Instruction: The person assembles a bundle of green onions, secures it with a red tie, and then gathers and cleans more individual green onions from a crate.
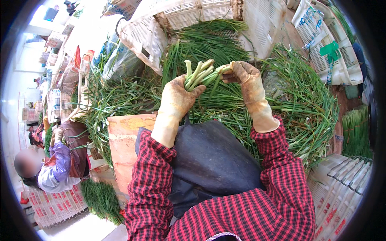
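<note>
My left hand [179,96], in a stained pale work glove, is closed round a small bunch of chive-like greens [196,77]. The pale, thick stalk ends point up and away from me. To its right, my right hand [246,76], gloved the same way, pinches one stalk [222,70] of the same kind, its tip touching the fingers. Both hands are raised above a heap of long green leaves [213,54], partly inside a white plastic crate [201,16] lying open toward me. A dark apron [213,156] covers my lap.
Loose greens [305,104] spread right and left of me. An orange-pink board [128,148] stands by my left forearm. White crates [341,193] are at lower right, bundled greens [356,132] at far right. Another person [60,164] works at left beside more bundled greens [100,199].
</note>
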### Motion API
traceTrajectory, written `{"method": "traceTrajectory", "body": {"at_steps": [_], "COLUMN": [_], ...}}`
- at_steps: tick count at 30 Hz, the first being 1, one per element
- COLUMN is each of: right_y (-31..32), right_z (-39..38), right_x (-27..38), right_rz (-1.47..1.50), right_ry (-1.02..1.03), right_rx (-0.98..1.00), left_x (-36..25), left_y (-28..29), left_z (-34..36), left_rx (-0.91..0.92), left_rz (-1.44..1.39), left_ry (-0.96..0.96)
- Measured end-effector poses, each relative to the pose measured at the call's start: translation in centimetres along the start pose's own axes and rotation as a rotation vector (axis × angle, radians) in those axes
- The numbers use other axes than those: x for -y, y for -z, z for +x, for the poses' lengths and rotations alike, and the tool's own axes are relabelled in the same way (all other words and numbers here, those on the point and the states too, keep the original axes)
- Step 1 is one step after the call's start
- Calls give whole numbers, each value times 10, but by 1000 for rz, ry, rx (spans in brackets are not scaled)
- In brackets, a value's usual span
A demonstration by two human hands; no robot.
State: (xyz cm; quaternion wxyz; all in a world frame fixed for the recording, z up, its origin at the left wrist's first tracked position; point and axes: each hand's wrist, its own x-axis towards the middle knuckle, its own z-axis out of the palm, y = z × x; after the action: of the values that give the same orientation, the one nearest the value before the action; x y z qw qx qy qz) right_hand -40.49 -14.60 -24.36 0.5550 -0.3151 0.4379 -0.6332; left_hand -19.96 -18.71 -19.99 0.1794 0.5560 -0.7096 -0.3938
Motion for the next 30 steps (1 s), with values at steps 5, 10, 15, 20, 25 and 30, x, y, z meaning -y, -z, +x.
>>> {"method": "traceTrajectory", "body": {"at_steps": [5, 10, 15, 20, 25, 30], "right_y": [-25, 15, 106, 83, 15, -2], "right_z": [-12, -20, -34, -52, -28, -11], "right_x": [-15, -24, -59, -56, -5, -5], "right_rz": [12, -334, -749, -1367, 88, -206], "right_ry": [-18, 150, -194, -20, -34, 68], "right_rx": [169, 0, -284, 59, 213, 60], "left_x": [-14, -11, 2, -2, -2, -4], "left_y": [5, 8, 10, 13, 11, 16], "left_z": [-5, -11, -10, -11, -13, -12], "left_rx": [51, 108, 161, 175, 255, 79], "left_rz": [-27, -53, -139, -89, -58, -256], "left_ry": [121, 114, 185, 156, 149, 202]}}
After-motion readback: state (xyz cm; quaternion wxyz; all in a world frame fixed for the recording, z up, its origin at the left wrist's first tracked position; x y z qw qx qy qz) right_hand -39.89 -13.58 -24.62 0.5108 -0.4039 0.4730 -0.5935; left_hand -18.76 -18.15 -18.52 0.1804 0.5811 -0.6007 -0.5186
